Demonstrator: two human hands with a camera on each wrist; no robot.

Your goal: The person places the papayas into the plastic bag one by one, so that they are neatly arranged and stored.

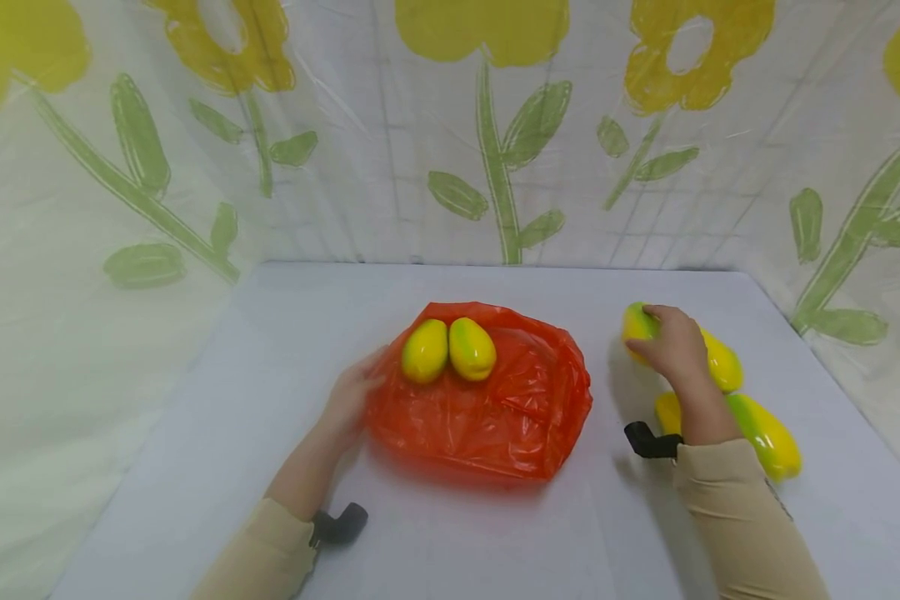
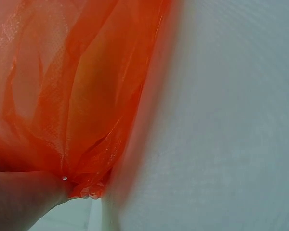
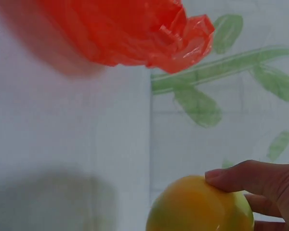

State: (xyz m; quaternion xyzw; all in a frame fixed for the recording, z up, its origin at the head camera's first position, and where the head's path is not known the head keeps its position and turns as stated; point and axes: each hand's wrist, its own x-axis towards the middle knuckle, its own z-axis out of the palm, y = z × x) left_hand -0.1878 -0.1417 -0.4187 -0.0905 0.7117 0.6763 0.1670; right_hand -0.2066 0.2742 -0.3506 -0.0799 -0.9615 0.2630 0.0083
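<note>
A red plastic bag [image 1: 510, 408] lies spread on the table, its far and right edges raised. Two glossy yellow-green fruits [image 1: 472, 348] sit side by side at its far left part; through the plastic [image 2: 33, 96] in the left wrist view shows a yellowish rounded shape. My left hand [image 1: 348, 396] grips the bag's left edge, where the left wrist view shows plastic bunched by the thumb. Right of the bag, my right hand [image 1: 675, 340] holds another yellow-green fruit [image 3: 197, 207], thumb on one side and fingers on the other. The fingers are partly hidden in the head view.
Three more yellow-green fruits lie around my right forearm: one beyond it [image 1: 722, 362], one to its right [image 1: 768, 437] and one partly hidden at its left [image 1: 667, 411]. The white table [image 1: 495, 550] ends at a flower-patterned curtain [image 1: 375, 167] behind and at both sides.
</note>
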